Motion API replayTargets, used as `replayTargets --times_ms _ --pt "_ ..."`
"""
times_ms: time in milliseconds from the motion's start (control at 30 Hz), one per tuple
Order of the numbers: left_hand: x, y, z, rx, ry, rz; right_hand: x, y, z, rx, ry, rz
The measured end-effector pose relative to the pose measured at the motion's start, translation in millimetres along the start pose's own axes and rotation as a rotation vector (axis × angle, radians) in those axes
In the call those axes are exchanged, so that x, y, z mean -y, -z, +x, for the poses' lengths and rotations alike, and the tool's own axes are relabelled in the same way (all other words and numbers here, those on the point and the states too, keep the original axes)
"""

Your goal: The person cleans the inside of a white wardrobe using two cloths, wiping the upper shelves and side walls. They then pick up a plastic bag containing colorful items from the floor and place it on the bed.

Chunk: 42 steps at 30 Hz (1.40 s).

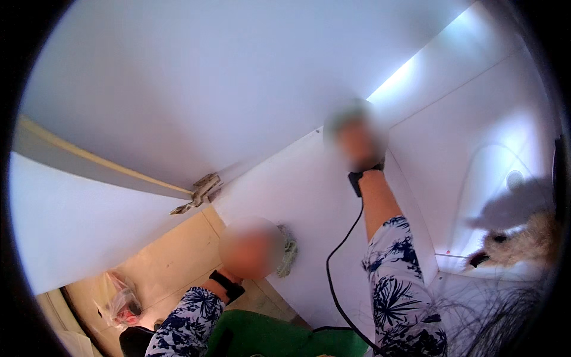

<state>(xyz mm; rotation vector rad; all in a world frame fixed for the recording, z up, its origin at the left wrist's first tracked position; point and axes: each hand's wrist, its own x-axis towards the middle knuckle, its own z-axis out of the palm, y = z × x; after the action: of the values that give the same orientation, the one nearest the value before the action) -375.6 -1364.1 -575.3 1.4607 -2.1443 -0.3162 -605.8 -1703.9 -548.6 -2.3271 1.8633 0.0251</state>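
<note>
My left hand (250, 251), blurred, is at the front edge of a white cabinet panel (308, 196). A rumpled grey-green cloth (287, 251) sticks out from under its right side and rests on the panel. Farther in, my right hand (357, 139) reaches to the corner where the white panels meet. It is blurred too, with a greenish patch at its fingers that I cannot make out. Each wrist wears a black band, and a black cable (330, 267) hangs from the right one.
A metal hinge (205, 189) joins the open white door (102, 214) at left. On the right is a light-brown furry animal figure (522, 243), toy or live unclear. A clear plastic bag (118, 296) lies on the tiled floor (174, 250). Green fabric (276, 334) shows below.
</note>
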Motion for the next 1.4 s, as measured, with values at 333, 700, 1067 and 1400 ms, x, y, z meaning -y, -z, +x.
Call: replayTargets --times_ms 333,700,1067,1400 --pt "-6 -4 11 -0.067 -0.013 -0.095 72 -43 -67 -0.245 0.153 0.126" --pt "23 15 -27 0.303 -0.214 -0.493 164 -87 -163 -0.297 0.353 0.039" --pt "26 202 -91 0.692 -0.049 -0.814 220 -101 -216 -0.236 0.529 0.226" --pt "36 227 -112 0.617 0.075 -0.962 147 35 -229 0.452 0.058 1.835"
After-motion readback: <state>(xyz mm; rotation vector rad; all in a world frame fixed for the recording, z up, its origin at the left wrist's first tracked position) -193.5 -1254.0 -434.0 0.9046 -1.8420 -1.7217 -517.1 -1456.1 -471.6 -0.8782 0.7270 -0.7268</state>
